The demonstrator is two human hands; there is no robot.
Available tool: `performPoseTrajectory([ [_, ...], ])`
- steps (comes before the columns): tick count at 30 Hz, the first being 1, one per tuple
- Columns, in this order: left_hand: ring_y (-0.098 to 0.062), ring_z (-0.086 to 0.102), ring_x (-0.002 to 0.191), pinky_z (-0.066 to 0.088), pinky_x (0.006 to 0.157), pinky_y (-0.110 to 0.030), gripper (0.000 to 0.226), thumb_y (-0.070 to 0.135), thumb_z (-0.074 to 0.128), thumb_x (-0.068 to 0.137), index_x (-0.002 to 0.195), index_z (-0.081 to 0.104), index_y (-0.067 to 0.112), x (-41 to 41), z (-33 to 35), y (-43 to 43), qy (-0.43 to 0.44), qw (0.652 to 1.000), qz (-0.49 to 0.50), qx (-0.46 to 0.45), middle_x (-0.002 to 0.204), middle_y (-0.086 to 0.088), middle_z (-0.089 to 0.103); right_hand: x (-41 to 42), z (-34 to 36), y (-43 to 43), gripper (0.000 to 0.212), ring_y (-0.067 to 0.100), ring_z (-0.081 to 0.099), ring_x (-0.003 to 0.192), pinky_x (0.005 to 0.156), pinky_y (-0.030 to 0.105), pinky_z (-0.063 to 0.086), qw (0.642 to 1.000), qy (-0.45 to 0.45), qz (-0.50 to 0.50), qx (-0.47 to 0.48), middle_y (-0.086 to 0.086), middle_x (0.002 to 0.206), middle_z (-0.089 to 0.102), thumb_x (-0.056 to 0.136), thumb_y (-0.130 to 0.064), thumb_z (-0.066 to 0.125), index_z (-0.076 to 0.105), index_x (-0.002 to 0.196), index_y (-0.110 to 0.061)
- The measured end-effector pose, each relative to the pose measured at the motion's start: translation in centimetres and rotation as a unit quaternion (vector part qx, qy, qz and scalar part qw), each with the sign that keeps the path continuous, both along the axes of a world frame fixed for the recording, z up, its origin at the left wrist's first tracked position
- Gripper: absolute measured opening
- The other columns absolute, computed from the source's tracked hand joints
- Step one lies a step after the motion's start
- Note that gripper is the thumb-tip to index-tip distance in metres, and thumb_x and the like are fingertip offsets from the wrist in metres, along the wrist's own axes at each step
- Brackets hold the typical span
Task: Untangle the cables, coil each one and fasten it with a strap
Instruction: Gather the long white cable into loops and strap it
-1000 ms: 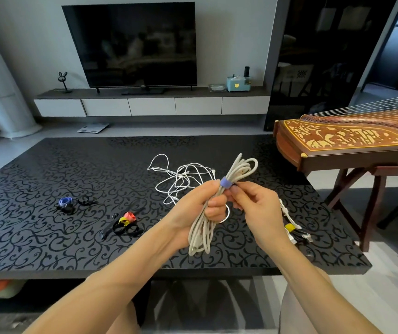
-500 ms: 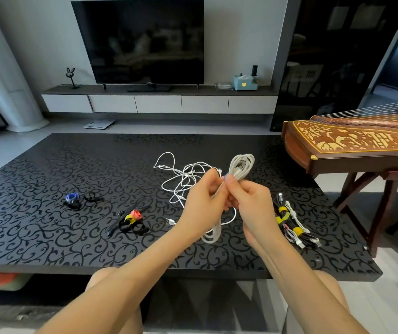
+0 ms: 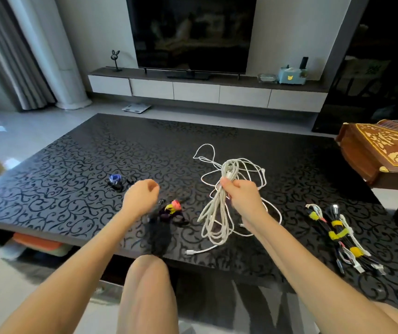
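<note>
Head view: right hand (image 3: pixel 241 197) is clutching the cable coil (image 3: pixel 213 218), best pinched tight; left hand (image 3: pixel 140 197), curled, contents unclear, is hovering over straps (image 3: pixel 172 208) left of the coil.

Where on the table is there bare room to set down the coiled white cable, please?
Free: the table left of the blue strap, and the gap between the loose white cable and the yellow-strapped bundles. Crowded: the middle, around the coloured straps and beneath the coiled white cable.
</note>
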State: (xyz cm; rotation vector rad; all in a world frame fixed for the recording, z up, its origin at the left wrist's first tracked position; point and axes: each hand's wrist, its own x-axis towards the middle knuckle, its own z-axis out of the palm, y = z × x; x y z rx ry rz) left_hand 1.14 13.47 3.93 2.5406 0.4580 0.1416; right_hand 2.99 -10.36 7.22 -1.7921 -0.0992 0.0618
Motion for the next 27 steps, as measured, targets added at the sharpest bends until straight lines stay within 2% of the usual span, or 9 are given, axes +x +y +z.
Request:
performPoseTrajectory([
  [2,-0.033,0.056,0.111,0.045,0.091,-0.037,0.040,0.032,0.048,0.096,0.130,0.053,0.012,1.1,-2.2,4.3,0.031,0.996,0.049,0.062,0.125,-0.017,0.058,0.8,-0.3,2.0,0.047,0.005,0.025,0.039,0.043,0.019,0.023,1.000,0.014,0.021,-0.007,0.001,0.050,0.030,0.093,-0.029,0.058,0.058,0.073,0.013],
  [4,-0.038,0.047,0.121,0.042,0.096,-0.040,0.059,0.043,0.050,0.094,0.144,0.034,0.016,2.0,-4.3,8.2,0.093,0.987,0.090,0.093,0.137,-0.022,0.045,1.5,-0.6,3.5,0.048,0.009,0.030,0.044,0.049,0.023,0.026,0.998,0.024,0.050,-0.016,0.007,0.057,0.035,0.092,-0.030,0.059,0.056,0.074,0.014],
  [6,-0.040,0.035,0.131,0.038,0.102,-0.042,0.077,0.050,0.055,0.089,0.151,0.018,0.022,3.0,-6.2,11.4,0.127,0.982,0.113,0.080,0.147,-0.023,0.031,2.1,-1.1,4.9,0.041,0.014,0.034,0.051,0.056,0.028,0.028,0.996,0.031,0.080,-0.023,0.010,0.062,0.038,0.092,-0.029,0.059,0.054,0.069,0.005],
  [9,-0.038,0.019,0.140,0.029,0.110,-0.047,0.087,0.041,0.065,0.085,0.152,0.011,0.028,4.8,-7.9,14.3,0.107,0.986,0.124,0.028,0.153,-0.021,0.021,3.1,-2.2,6.3,0.051,0.020,0.034,0.059,0.060,0.032,0.027,0.994,0.052,0.099,-0.020,0.011,0.068,0.039,0.091,-0.029,0.060,0.054,0.085,0.021],
  [12,-0.037,0.016,0.141,0.025,0.111,-0.047,0.075,0.033,0.055,0.087,0.151,0.017,0.031,7.2,-8.4,16.0,0.091,0.987,0.135,-0.018,0.154,-0.019,0.020,4.2,-3.4,7.1,0.045,0.010,0.038,0.051,0.052,0.021,0.029,0.990,0.078,0.111,-0.025,0.004,0.059,0.044,0.090,-0.025,0.061,0.058,0.091,0.020],
  [16,-0.036,0.012,0.143,0.014,0.114,-0.056,0.060,0.052,0.027,0.091,0.147,0.031,0.029,10.1,-9.3,17.5,0.150,0.983,0.107,0.018,0.157,-0.009,0.019,5.4,-4.4,7.6,0.037,0.002,0.038,0.041,0.044,0.013,0.030,0.987,0.117,0.113,-0.005,-0.011,0.046,0.043,0.090,-0.021,0.061,0.062,0.090,0.015],
  [20,-0.040,0.012,0.143,0.007,0.116,-0.052,0.053,0.046,0.030,0.100,0.147,0.034,0.021,11.1,-9.6,14.2,0.091,0.992,0.082,0.003,0.156,-0.008,0.024,5.9,-4.5,7.6,0.028,0.003,0.037,0.041,0.042,0.012,0.029,0.985,0.137,0.101,0.009,-0.007,0.048,0.043,0.091,-0.019,0.060,0.066,0.087,0.008],
  [23,-0.039,0.012,0.143,0.006,0.115,-0.049,0.049,0.040,0.036,0.100,0.144,0.040,0.017,10.4,-10.2,10.8,0.050,0.999,0.013,0.002,0.154,-0.009,0.028,6.0,-4.7,7.0,0.024,0.006,0.036,0.045,0.044,0.014,0.029,0.986,0.140,0.090,0.011,-0.004,0.052,0.042,0.091,-0.020,0.061,0.068,0.082,0.002],
  [27,-0.035,0.020,0.142,0.008,0.115,-0.046,0.045,0.036,0.041,0.099,0.137,0.049,0.014,8.3,-10.2,6.1,0.005,0.998,-0.058,-0.006,0.147,-0.008,0.041,5.6,-4.9,5.7,0.023,0.006,0.036,0.045,0.043,0.013,0.029,0.987,0.139,0.081,0.011,-0.003,0.052,0.040,0.091,-0.018,0.061,0.067,0.084,0.004],
])
